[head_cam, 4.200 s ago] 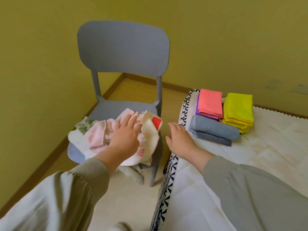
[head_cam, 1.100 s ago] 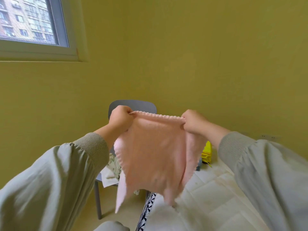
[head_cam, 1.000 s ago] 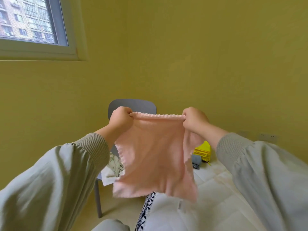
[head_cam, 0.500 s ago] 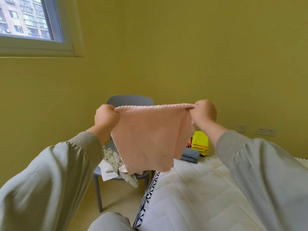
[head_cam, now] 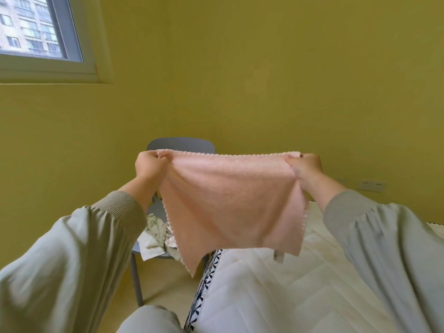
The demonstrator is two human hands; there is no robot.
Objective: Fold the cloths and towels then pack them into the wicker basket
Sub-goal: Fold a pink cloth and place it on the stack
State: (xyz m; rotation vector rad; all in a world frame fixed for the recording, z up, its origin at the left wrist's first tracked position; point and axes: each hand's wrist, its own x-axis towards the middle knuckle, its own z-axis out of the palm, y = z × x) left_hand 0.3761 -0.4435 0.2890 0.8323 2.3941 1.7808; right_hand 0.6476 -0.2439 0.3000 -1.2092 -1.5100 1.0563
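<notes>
**Item: pink cloth, held spread over the bed**

Location. The pink cloth hangs in the air above the left edge of the bed, touching neither the mattress nor anything else but the hands.

Hold. The left hand grips one top corner and the right hand the other. The fingers of each are curled in and pinching the hem against the thumb. Both arms are raised and reach forward.

Lie of the piece. The top hem is pulled taut and runs level from hand to hand, crosswise to the person. All the rest drops below the fingers. The piece looks about square. Its lower corner on the left-hand side dips lowest, and a small tag dangles from the bottom edge on the right-hand side.

Reach. Each hand has its own corner, so neither is nearer. A first fold probably means bringing the two corners together or lowering the cloth flat onto the bed below it.

Also present. A grey chair stands just left of the bed, with a heap of unfolded cloths on its seat.

Not in view: the wicker basket.
</notes>
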